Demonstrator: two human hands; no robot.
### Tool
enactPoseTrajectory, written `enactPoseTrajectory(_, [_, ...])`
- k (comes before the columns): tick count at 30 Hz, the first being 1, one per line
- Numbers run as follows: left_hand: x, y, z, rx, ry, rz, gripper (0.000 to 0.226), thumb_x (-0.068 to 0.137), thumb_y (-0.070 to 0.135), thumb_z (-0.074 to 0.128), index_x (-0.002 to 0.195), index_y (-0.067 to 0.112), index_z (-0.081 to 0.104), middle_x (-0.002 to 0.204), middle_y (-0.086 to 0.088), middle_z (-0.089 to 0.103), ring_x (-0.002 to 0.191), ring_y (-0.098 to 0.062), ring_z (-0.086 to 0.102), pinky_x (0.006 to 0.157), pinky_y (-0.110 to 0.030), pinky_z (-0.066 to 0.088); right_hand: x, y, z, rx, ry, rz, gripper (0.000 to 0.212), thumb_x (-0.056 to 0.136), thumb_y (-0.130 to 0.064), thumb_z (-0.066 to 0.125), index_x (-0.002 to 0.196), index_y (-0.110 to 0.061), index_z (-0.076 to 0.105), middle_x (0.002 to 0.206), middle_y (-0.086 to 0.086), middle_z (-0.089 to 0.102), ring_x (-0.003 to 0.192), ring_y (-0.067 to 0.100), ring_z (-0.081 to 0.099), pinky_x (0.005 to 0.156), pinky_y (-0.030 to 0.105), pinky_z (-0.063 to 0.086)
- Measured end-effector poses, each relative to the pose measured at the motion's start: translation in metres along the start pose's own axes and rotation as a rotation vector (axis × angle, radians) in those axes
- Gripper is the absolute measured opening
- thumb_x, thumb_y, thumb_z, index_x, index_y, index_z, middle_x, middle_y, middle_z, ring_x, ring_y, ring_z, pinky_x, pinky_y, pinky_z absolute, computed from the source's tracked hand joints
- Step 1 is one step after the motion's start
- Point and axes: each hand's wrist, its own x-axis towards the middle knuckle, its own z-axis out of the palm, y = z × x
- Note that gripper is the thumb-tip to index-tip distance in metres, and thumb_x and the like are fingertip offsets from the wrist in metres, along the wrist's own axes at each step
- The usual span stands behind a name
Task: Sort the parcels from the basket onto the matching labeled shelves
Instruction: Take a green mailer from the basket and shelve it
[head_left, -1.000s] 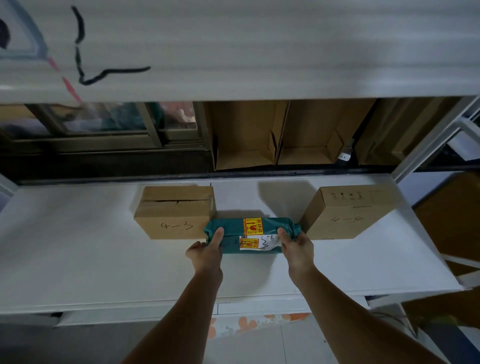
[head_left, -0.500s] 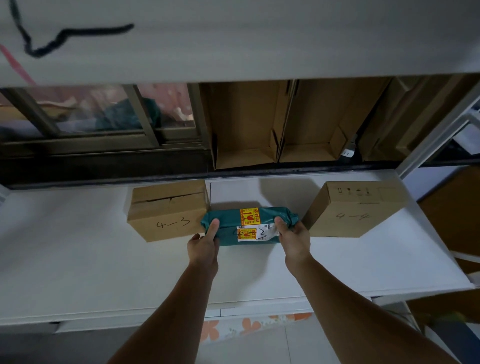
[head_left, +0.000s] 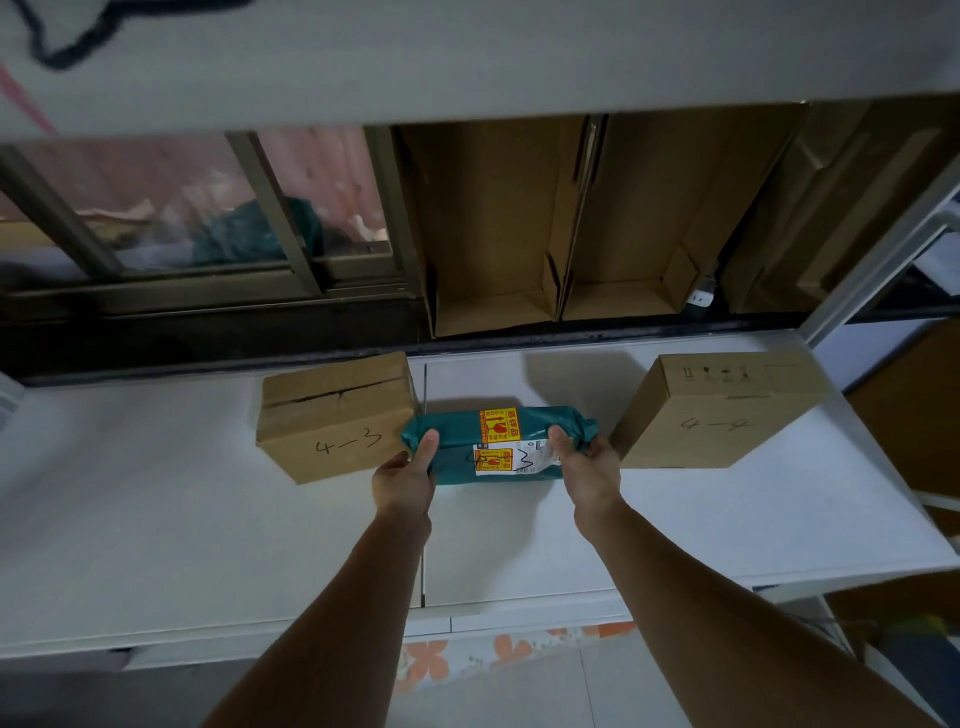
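Head view looks down onto a white shelf (head_left: 156, 519) w/ a teal parcel (head_left: 498, 441) lying flat between two cardboard boxes. Left hand (head_left: 405, 478) grips the parcel's left end, thumb on top; right hand (head_left: 589, 467) grips the right end the same way, so both hands are clamped on it, one per end. Whether the parcel's full weight is already on the shelf or partly carried, can't tell.

Box marked 4-3 (head_left: 335, 415) sits just beside the parcel's left end, maybe touching. Box marked 4-4 (head_left: 722, 410) is close on the right, angled. Parcel carries a yellow fragile sticker (head_left: 498, 425) on top and a white shipping label (head_left: 514, 457) on the near face w/ black marker scrawl; reads like a 4 and a 3 but partly covered, not sure.

Step in hand looks like setting the parcel down in the 4-3 spot. To do it well: keep it level, lower it gently since it's marked fragile, don't shove it into the 4-3 box or knock the 4-4 one. Slide it closer to 4-3 than to 4-4 so the grouping's clear, keep the label facing out, then let go w/ both hands together and pull straight back.
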Motion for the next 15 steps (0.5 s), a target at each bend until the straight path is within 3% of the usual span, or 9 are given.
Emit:
enactPoseTrajectory(6, [-0.007, 0.011, -0.001, 0.367, 0.065, 0.145, 0.022, 0.091, 0.039, 0.075, 0.093, 0.022, 0.06, 0.098, -0.006, 0.069, 0.099, -0.026, 0.068, 0.093, -0.048, 0.059, -0.005, -0.003, -0.001, -0.167, -0.01, -0.019, 0.031, 0.097, -0.032, 0.067, 0.119, -0.013, 0.058, 0.104, 0.006, 0.07, 0.084, 0.014, 0.066, 0.063, 0.025, 0.05])
enactPoseTrajectory(10, [-0.021, 0.024, -0.007, 0.463, 0.063, 0.15, 0.023, 0.097, 0.042, 0.066, 0.093, 0.022, 0.056, 0.092, -0.005, 0.062, 0.089, -0.022, 0.062, 0.091, -0.045, 0.058, -0.011, -0.014, -0.008, -0.298, -0.027, -0.095, 0.035, 0.096, -0.036, 0.067, 0.123, -0.016, 0.057, 0.109, 0.009, 0.07, 0.097, 0.027, 0.07, 0.077, 0.038, 0.059])
enactPoseTrajectory(12, [-0.024, 0.029, -0.015, 0.444, 0.016, 0.128, 0.022, 0.098, 0.042, 0.064, 0.106, 0.024, 0.056, 0.099, -0.005, 0.061, 0.094, -0.023, 0.059, 0.095, -0.045, 0.055, -0.014, -0.022, -0.013, -0.356, -0.017, -0.119, 0.037, 0.096, -0.038, 0.066, 0.125, -0.017, 0.055, 0.109, 0.007, 0.068, 0.093, 0.024, 0.069, 0.069, 0.032, 0.059])
enactPoseTrajectory(15, [-0.033, 0.042, -0.035, 0.457, -0.043, 0.121, 0.031, 0.095, 0.046, 0.065, 0.12, 0.03, 0.055, 0.116, -0.002, 0.06, 0.111, -0.027, 0.057, 0.107, -0.051, 0.047, -0.027, -0.036, -0.015, -0.458, -0.006, -0.137, 0.034, 0.098, -0.038, 0.064, 0.12, -0.015, 0.054, 0.105, 0.005, 0.065, 0.089, 0.022, 0.065, 0.054, 0.019, 0.048])
